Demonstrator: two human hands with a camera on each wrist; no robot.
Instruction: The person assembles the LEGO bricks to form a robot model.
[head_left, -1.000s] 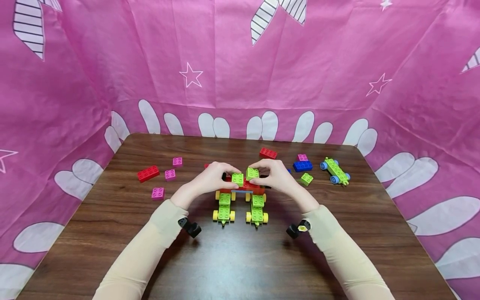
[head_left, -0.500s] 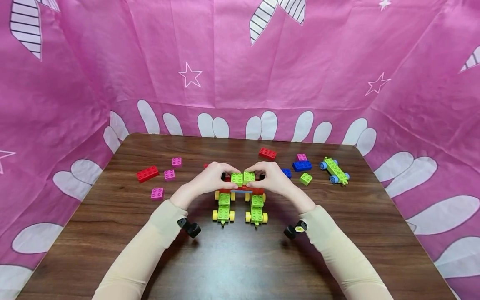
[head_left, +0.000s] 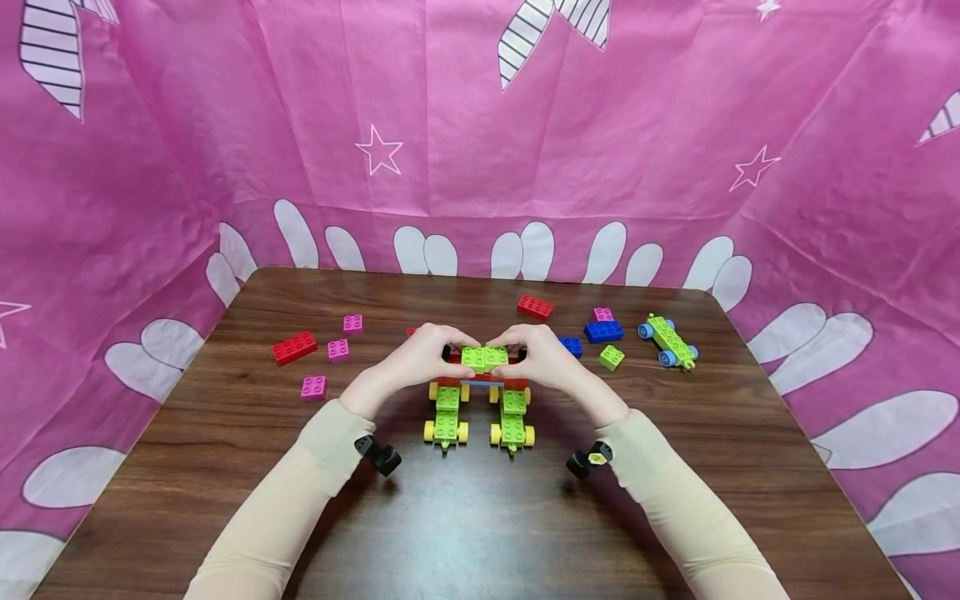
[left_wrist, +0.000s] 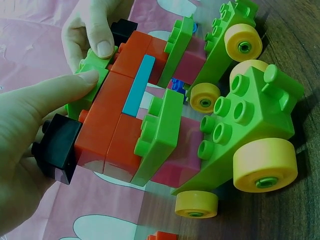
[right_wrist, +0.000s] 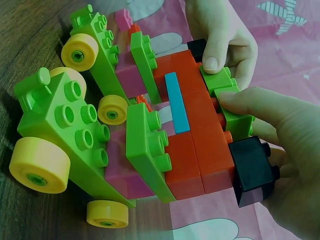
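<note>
My left hand (head_left: pixel 423 357) pinches a lime green brick (head_left: pixel 472 359) between thumb and fingers. An adjoining lime green brick (head_left: pixel 497 358) is pinched by my right hand (head_left: pixel 547 357). Both sit side by side on the red bricks (right_wrist: pixel 212 140) at the top of a built structure. Black bricks (left_wrist: pixel 59 145) stand at either end of that red layer. Beneath it are a thin blue piece (left_wrist: pixel 139 86), green bricks (left_wrist: pixel 162 137) and pink bricks (left_wrist: pixel 181 150). Two green wheeled bases (head_left: pixel 446 427) with yellow wheels carry everything.
On the left of the table lie a red brick (head_left: pixel 295 348) and several pink bricks (head_left: pixel 314 387). Toward the back right are another red brick (head_left: pixel 535 307), blue bricks (head_left: pixel 603 332), a small green brick (head_left: pixel 611 357) and a blue-wheeled green base (head_left: pixel 669 340).
My right hand has moved left and slightly down, bringing its green brick from a raised, separate position to beside the other one. The left hand has barely moved.
</note>
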